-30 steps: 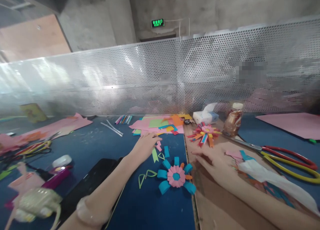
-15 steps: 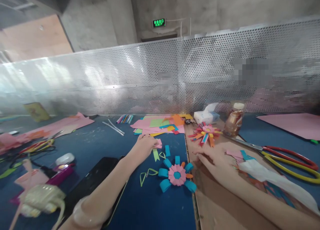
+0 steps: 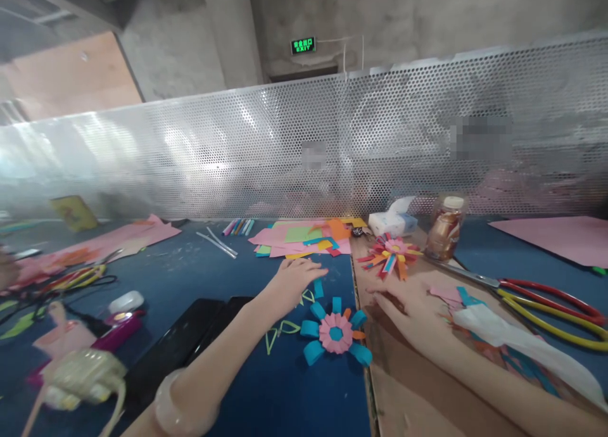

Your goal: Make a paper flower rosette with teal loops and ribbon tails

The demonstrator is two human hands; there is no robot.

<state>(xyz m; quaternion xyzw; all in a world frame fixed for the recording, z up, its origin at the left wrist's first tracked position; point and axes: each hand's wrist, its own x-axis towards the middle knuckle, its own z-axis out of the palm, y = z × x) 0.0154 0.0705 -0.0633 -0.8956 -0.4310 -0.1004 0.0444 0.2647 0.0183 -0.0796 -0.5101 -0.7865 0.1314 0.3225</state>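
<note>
My left hand [image 3: 297, 284] reaches over the blue table, fingers stretched out to the right, just above a short blue paper strip [image 3: 318, 289]. Nothing shows in its fingers; what lies under the palm is hidden. Below it is a paper flower [image 3: 336, 333] with blue looped petals and a pleated pink centre. Green folded paper loops [image 3: 281, 333] lie to the flower's left. On the brown board, my right hand [image 3: 403, 307] rests with thumb and forefinger apart, holding nothing visible. A red, orange and pink paper flower [image 3: 392, 254] sits just beyond it.
Large scissors [image 3: 536, 297] with red and yellow handles lie at right, near a capped bottle [image 3: 445, 229] and tissue pack [image 3: 392, 223]. Coloured paper [image 3: 294, 237] and markers [image 3: 239, 227] are at the back. A black device [image 3: 175, 348] lies under my left forearm. A perforated metal screen [image 3: 213, 152] stands behind.
My left hand has shifted right, over the blue strip. The small pink paper piece and green strip by its fingers are now out of sight. My right hand stays put.
</note>
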